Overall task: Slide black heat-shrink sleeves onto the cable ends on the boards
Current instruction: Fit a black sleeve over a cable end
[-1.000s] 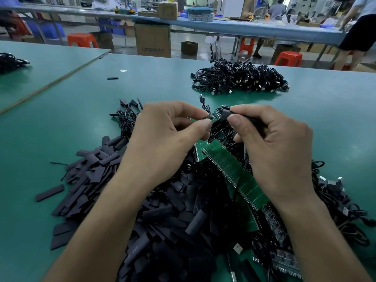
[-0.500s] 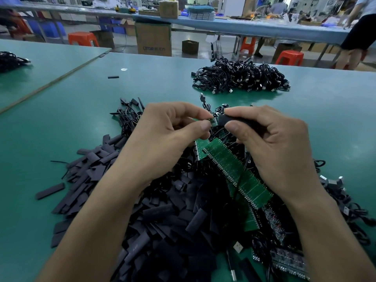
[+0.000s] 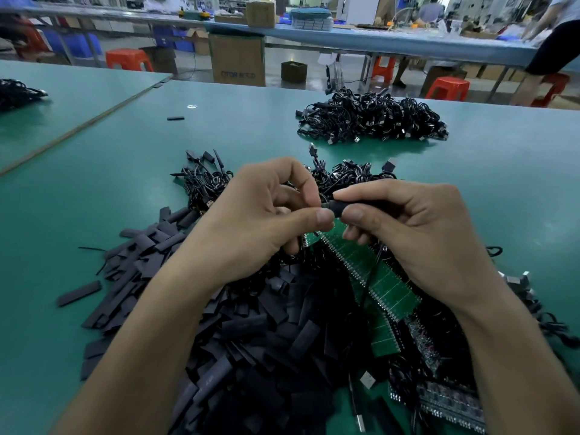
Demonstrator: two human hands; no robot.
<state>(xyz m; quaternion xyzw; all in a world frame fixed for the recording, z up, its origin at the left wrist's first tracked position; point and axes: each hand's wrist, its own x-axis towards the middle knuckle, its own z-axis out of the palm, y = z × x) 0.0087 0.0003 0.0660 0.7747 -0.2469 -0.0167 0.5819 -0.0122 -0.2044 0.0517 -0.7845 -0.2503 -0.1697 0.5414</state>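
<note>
Hands (image 3: pixel 260 221) (image 3: pixel 420 237) pinching sleeve (image 3: pixel 333 206), box (image 3: pixel 237 54) perhaps "OTOR"

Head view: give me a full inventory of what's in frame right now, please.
held sleeve: one, black, pinched between both hands
loose heat-shrink sleeves: large pile, black, near table, under the forearms
stray sleeve: one, black, far left on table
circuit boards: strip, green, beneath right hand
far cable pile: one, black, far centre-right of table
near cable tangle: one, black, just behind the hands
table: one, green mat
cardboard box: one, brown, floor beyond table
stools: several, orange, floor beyond table
left hand: one, pinches the held sleeve's left end
right hand: one, grips the held sleeve
</note>
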